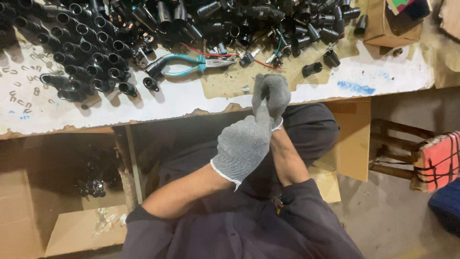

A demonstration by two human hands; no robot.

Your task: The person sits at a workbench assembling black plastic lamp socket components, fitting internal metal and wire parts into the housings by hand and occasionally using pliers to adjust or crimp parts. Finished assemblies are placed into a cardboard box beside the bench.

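Note:
Both my hands wear grey knit gloves and meet over my lap, just below the workbench edge (158, 108). My left hand (242, 144) reaches up from the lower left, and its fingers press against and grip the glove of my right hand (274, 95). My right hand is curled closed above its bare wrist. No other object shows between the hands. The nearest things on the bench are a small white part (245, 88) and teal-handled pliers (191, 64).
Piles of black tubular plastic sockets (86, 52) cover the back of the worn white bench, with red and green wires (261, 60) among them. A cardboard box (383, 29) stands at top right. Open cartons (81, 225) lie under the bench. A wooden chair with a red cushion (438, 160) is at right.

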